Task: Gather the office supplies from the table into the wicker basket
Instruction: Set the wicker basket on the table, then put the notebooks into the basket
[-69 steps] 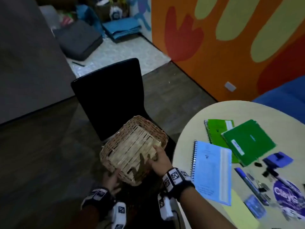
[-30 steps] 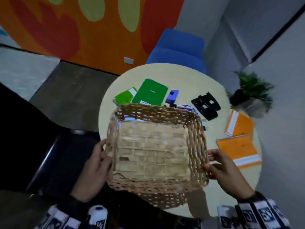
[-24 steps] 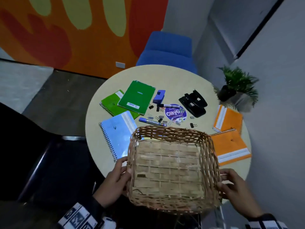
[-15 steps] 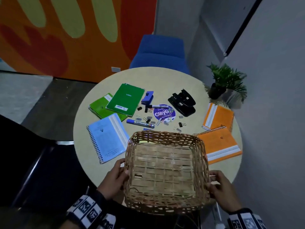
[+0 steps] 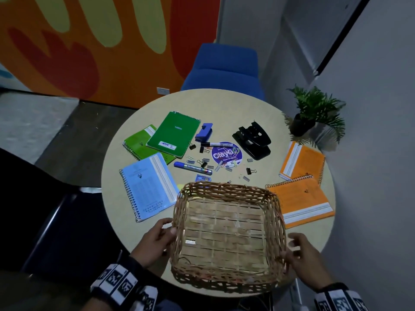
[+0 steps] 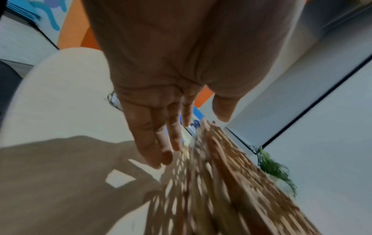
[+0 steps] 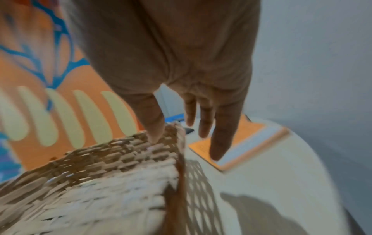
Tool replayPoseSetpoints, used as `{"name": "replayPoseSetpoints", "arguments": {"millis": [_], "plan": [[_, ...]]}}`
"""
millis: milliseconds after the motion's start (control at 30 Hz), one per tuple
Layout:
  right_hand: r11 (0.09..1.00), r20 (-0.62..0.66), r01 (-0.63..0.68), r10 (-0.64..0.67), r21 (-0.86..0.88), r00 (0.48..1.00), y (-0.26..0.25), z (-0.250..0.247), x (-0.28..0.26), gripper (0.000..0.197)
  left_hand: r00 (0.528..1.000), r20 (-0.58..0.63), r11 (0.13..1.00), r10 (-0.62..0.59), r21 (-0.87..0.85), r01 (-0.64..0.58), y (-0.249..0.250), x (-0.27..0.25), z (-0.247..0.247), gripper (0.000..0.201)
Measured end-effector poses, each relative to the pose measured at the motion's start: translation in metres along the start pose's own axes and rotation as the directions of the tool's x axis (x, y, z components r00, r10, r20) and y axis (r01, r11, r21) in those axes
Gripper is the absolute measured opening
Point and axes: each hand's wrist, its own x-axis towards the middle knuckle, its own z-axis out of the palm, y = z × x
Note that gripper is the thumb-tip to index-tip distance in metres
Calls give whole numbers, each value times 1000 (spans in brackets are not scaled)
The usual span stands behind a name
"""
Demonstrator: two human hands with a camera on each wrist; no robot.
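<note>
An empty wicker basket (image 5: 226, 234) sits on the near part of the round table (image 5: 224, 104). My left hand (image 5: 167, 230) lies with straight fingers against its left rim. At the right rim is my right hand (image 5: 292, 243), fingers straight and spread, thumb touching the weave. The wrist views show the left hand (image 6: 171, 135) beside the basket (image 6: 211, 182) and the right hand (image 7: 181, 143) over the basket (image 7: 100, 174). Beyond lie a blue notebook (image 5: 148, 185), green notebooks (image 5: 174, 136), orange notebooks (image 5: 301, 200), a black hole punch (image 5: 252, 139), a blue marker (image 5: 193, 168) and scattered clips (image 5: 250, 171).
A blue chair (image 5: 224, 68) stands behind the table. A potted plant (image 5: 314, 115) is on the floor at the right by the grey wall. A black chair (image 5: 56, 209) is close at my left. A purple round label (image 5: 226, 154) lies mid-table.
I carried the basket from the black chair over to the table and set it down on the near edge. Both hands' fingers have loosened from gripping its sides.
</note>
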Motion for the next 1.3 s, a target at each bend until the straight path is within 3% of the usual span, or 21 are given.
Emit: {"name": "replayPoseSetpoints", "arguments": {"millis": [100,167,233,267,333,400,433,533,633,767,833,900,967,1033,1100,1200,1300], "plan": [[968,-148,224,-239,-111,960,-72,0,-7,54,982,-188,995,-20,-100,1,2,17,-33,18],[904,-109,427,-427,-31,898,-138,20,-2,52,950,-308,982,-61,-188,2,13,31,-56,15],[877,9,464,-469,125,883,-202,59,15,49,920,-365,954,-141,-300,28,24,48,-76,20],[889,103,406,-434,212,895,-231,82,27,49,907,-381,941,-179,-336,44,27,58,-85,21],[928,312,135,-250,346,916,-279,127,52,53,888,-394,927,-238,-366,86,32,72,-99,18],[939,425,-123,-27,322,905,-308,163,78,54,872,-384,896,-303,-426,124,39,78,-104,17],[951,422,-166,44,259,906,-315,176,88,51,870,-375,890,-319,-434,140,44,78,-105,18],[988,308,-95,53,121,950,-315,204,109,43,881,-336,898,-332,-398,186,55,76,-104,23],[992,286,-84,54,93,957,-307,216,114,43,892,-292,880,-346,-430,200,55,78,-106,44],[998,278,-37,20,57,960,-306,219,109,42,877,-248,828,-411,-503,246,54,77,-118,23],[998,262,24,-40,63,964,-310,210,101,38,901,-285,867,-327,-470,165,56,76,-127,13],[979,219,96,-135,180,966,-315,188,90,31,927,-349,942,-136,-335,12,67,72,-136,14],[927,141,184,-241,328,960,-310,149,71,21,929,-359,963,94,-205,-176,87,54,-139,13],[891,61,320,-357,322,932,-289,105,51,17,930,-253,941,267,-142,-309,111,30,-131,12],[890,36,396,-414,227,910,-255,64,29,11,931,-108,935,349,-27,-354,122,13,-108,21],[949,91,303,-311,92,946,-190,35,5,16,926,70,888,371,264,-376,113,2,-56,56],[976,111,216,-215,2,970,-143,41,-4,26,915,214,731,343,551,-403,91,-5,-3,69]]}}
